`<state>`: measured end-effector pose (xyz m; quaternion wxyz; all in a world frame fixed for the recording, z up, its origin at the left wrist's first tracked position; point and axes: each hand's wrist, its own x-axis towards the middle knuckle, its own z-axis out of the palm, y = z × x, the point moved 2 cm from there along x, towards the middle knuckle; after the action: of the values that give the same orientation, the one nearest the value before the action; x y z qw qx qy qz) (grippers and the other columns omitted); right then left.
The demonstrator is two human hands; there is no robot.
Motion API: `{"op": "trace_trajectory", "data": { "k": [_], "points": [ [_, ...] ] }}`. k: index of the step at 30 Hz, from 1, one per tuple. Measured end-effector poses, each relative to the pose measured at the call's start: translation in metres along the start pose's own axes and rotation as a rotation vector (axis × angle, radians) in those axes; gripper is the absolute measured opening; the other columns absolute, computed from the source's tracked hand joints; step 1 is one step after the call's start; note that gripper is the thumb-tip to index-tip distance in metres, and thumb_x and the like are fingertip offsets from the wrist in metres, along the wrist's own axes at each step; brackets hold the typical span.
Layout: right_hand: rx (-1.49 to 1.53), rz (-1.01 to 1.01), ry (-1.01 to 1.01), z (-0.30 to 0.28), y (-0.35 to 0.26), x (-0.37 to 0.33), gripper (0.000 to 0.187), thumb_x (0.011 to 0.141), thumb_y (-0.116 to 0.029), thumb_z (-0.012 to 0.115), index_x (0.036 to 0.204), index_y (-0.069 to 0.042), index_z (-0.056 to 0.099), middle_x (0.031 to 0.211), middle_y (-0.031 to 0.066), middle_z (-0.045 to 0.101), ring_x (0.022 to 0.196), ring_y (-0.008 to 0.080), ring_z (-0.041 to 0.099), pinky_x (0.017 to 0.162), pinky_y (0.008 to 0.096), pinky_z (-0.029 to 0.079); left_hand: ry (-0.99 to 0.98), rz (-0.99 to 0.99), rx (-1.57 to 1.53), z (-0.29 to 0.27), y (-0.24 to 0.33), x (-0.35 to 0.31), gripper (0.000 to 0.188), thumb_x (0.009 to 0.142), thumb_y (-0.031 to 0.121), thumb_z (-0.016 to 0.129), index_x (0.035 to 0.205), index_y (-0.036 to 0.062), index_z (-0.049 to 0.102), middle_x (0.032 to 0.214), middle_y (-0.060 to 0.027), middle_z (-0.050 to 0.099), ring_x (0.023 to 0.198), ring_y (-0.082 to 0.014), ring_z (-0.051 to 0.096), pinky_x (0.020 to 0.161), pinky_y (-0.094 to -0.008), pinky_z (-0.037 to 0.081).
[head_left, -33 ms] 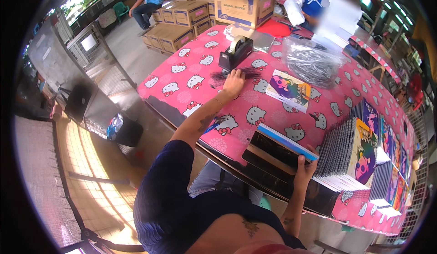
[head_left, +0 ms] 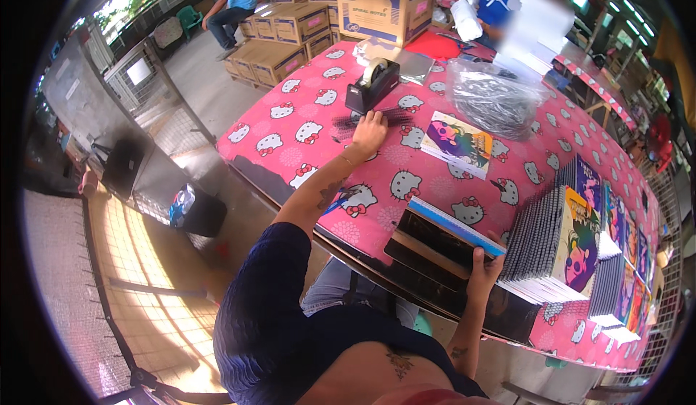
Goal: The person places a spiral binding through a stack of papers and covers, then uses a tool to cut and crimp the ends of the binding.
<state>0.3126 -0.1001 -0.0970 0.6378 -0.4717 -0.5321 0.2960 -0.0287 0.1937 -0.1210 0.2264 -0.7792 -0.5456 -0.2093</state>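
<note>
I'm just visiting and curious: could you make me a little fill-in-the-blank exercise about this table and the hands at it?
1. The left hand is at the dark coils, next to a ____ tape dispenser.
2. The right hand holds a white-and-____ pad.
3. Stacked notebooks stand to the ____ of the right hand.
4. The table cover is ____ with white cartoon cats.

Missing words: black; blue; right; pink.

Printed words (head_left: 369,13) on carton (head_left: 384,15)
</note>
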Motion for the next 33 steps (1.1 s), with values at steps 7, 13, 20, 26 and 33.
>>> {"op": "trace_trajectory", "data": {
  "k": [7, 13, 20, 26, 33],
  "points": [
    [0.004, -0.060, 0.103, 0.013, -0.021, 0.004, 0.055, 0.088, -0.018, 0.076, 0.133, 0.003, 0.053, 0.131, 0.0142, 0.052, 0.119, 0.0236, 0.052, 0.103, 0.0368, 0.039, 0.157, -0.038, -0.184, -0.029, -0.001, 0.010, 0.039, 0.089, 0.012, 0.059, 0.127, 0.0058, 0.052, 0.091, -0.0105, 0.056, 0.090, -0.0312, 0.063, 0.074, -0.0436, 0.056],
    [-0.775, -0.641, -0.229, 0.076, -0.124, 0.026, 0.047, 0.083, -0.024, 0.077, 0.126, -0.007, 0.065, 0.127, 0.0126, 0.057, 0.117, 0.0313, 0.056, 0.101, 0.0447, 0.041, 0.045, -0.037, -0.660, -0.143, 0.039, -0.029, 0.028, 0.097, 0.012, 0.060, 0.124, 0.0053, 0.063, 0.092, -0.0141, 0.064, 0.085, -0.0346, 0.066, 0.068, -0.0416, 0.054],
    [-0.801, -0.521, -0.305, 0.116, -0.085, 0.053, 0.019, 0.088, -0.019, 0.070, 0.105, -0.010, 0.071, 0.087, 0.0050, 0.070, 0.079, 0.0248, 0.068, 0.071, 0.0399, 0.050, 0.007, -0.043, -1.003, -0.226, 0.091, -0.092, 0.027, 0.090, 0.009, 0.070, 0.116, 0.0025, 0.070, 0.084, -0.0139, 0.065, 0.068, -0.0258, 0.061, 0.060, -0.0355, 0.049],
    [-0.775, -0.485, -0.303, 0.120, -0.089, 0.055, 0.014, 0.089, -0.018, 0.069, 0.101, -0.011, 0.071, 0.083, 0.0056, 0.069, 0.072, 0.0266, 0.067, 0.068, 0.0387, 0.050, 0.109, -0.087, -0.977, -0.212, 0.099, -0.105, 0.023, 0.089, 0.014, 0.072, 0.110, 0.0051, 0.074, 0.075, -0.0101, 0.063, 0.061, -0.0211, 0.059, 0.055, -0.0346, 0.046],
    [-0.776, -0.484, -0.312, 0.119, -0.094, 0.055, 0.014, 0.090, -0.018, 0.068, 0.102, -0.011, 0.071, 0.083, 0.0044, 0.070, 0.072, 0.0267, 0.068, 0.069, 0.0388, 0.050, -0.197, -0.230, -0.849, -0.213, 0.096, -0.100, 0.020, 0.096, 0.017, 0.066, 0.090, -0.0020, 0.071, 0.069, -0.0120, 0.063, 0.062, -0.0204, 0.060, 0.054, -0.0342, 0.044]
  ]
}}
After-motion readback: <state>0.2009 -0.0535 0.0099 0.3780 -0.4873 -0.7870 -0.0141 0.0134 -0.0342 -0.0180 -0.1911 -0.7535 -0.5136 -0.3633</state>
